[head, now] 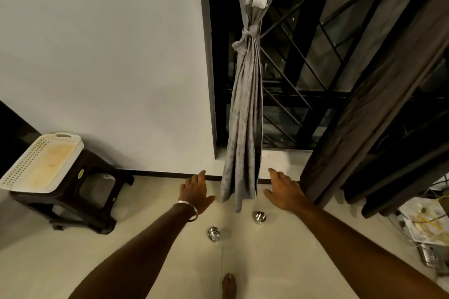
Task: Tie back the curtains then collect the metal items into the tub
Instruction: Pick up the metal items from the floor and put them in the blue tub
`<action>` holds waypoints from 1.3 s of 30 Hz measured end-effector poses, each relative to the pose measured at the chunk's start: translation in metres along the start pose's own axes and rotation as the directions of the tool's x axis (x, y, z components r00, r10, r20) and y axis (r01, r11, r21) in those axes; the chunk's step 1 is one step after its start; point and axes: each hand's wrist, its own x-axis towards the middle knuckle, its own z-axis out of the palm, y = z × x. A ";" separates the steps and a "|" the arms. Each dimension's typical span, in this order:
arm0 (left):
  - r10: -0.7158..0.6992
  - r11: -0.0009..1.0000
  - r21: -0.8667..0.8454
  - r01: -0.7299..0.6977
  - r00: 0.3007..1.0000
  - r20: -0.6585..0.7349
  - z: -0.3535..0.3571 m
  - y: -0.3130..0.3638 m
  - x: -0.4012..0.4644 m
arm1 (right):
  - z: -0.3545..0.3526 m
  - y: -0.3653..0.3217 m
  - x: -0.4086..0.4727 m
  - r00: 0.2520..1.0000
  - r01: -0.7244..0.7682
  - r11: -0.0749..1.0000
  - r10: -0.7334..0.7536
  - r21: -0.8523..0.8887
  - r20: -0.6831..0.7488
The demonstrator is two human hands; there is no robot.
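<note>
A grey curtain [245,104] hangs bunched in front of the dark window, bound by a knotted tie [246,35] of the same cloth. A second, darker curtain [379,94] hangs loose to the right. Two small metal cups stand on the pale floor: one [213,234] between my forearms, the other [260,217] below the grey curtain's hem. My left hand [195,189] and my right hand [284,189] are both spread, palms down, on either side of the curtain's lower end, holding nothing. A white perforated tub [14,177] sits on a dark stool at the left.
The dark plastic stool [97,201] stands against the white wall. A window grille [303,68] fills the opening behind the curtains. Clutter with wires and a metal object [427,255] lies at the right edge. My bare foot [228,285] shows at the bottom.
</note>
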 end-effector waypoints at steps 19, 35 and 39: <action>-0.010 0.998 0.055 0.003 0.991 0.135 0.077 -0.109 0.020 | 0.128 -0.061 0.037 0.990 -0.051 0.999 0.049 0.009 0.136; -0.064 0.998 -0.007 0.068 0.957 0.281 0.266 -0.170 0.100 | 0.338 -0.069 0.137 0.966 0.062 0.997 -0.049 -0.044 0.254; -0.063 0.998 -0.005 0.068 0.949 0.310 0.334 -0.183 0.123 | 0.407 -0.063 0.159 0.956 0.055 0.998 -0.045 -0.025 0.291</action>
